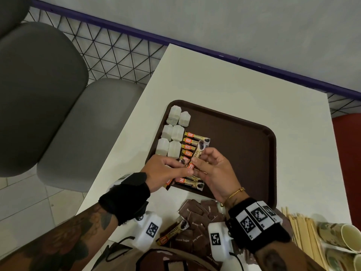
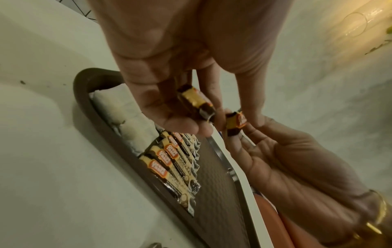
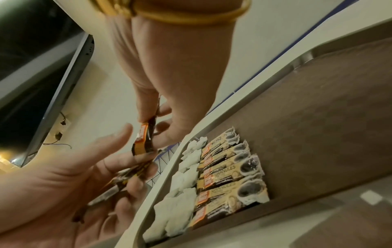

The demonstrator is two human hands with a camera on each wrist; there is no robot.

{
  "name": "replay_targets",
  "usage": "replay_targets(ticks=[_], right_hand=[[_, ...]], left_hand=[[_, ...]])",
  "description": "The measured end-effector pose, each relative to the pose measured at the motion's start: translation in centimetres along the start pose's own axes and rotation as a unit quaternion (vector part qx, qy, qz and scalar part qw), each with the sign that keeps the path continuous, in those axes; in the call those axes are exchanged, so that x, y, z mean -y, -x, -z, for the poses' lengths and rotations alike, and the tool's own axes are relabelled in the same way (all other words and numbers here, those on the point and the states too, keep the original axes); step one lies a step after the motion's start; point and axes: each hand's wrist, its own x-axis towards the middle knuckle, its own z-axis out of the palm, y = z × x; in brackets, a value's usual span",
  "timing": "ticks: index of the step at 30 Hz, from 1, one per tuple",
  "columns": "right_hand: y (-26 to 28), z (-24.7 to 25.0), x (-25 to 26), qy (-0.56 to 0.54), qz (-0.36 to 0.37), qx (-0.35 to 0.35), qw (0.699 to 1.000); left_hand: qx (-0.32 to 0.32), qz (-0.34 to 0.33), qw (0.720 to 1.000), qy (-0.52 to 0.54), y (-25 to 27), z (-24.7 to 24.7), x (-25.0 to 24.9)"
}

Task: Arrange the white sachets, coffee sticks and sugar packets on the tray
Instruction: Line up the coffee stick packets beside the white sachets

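A brown tray [image 1: 244, 137] lies on the white table. Along its left side stand two columns of white sachets [image 1: 172, 132], with a row of coffee sticks [image 1: 192, 142] beside them. Both hands hover over the tray's near left corner. My left hand [image 1: 175, 165] grips a coffee stick [image 1: 169, 181] whose orange end pokes out below the palm. My right hand [image 1: 197, 159] pinches another coffee stick [image 1: 198, 152], tilted up. In the left wrist view the two held sticks [image 2: 197, 102] [image 2: 235, 124] nearly touch above the sachets [image 2: 127, 117]. Brown sugar packets [image 1: 197, 218] lie heaped on the table before the tray.
One loose coffee stick [image 1: 172, 231] lies by the sugar heap. Wooden stirrers [image 1: 300, 229] and paper cups [image 1: 340, 237] sit at the near right. The tray's right half [image 1: 250, 153] is bare. Grey chairs [image 1: 39, 90] stand left of the table.
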Motion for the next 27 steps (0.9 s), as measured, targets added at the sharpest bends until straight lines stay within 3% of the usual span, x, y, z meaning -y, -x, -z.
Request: replay_targets(ticks=[10,12,14,17,19,20,27], right_hand=[[-0.4,-0.1,0.7,-0.037,0.000,-0.033,0.999],[-0.5,0.4,1.2,0.004,0.017,-0.029,0.999],[-0.7,1.0,1.8,0.121,0.065,-0.012,0.990],[-1.1,1.7,2.4,0.348,0.168,0.006,0.922],[-1.6,2.0,2.6,0.439,0.244,0.019,0.865],[-1.8,2.0,2.8,0.456,0.261,0.025,0.851],[-5.0,2.5,3.3,0.433,0.184,0.029,0.882]], left_hand=[[-0.071,-0.029,0.996,0.047,-1.2,0.4,-1.3],[-0.063,-0.019,0.996,0.059,-1.5,0.6,-1.6],[-0.052,0.000,0.997,0.061,-1.9,0.8,-2.0],[-0.057,0.013,0.997,0.057,-2.6,1.0,-2.6],[-0.067,0.009,0.997,0.043,-3.1,1.0,-2.9],[-0.070,0.005,0.997,0.036,-3.2,1.1,-3.1],[-0.123,-0.020,0.992,0.008,-3.9,1.5,-3.2]])
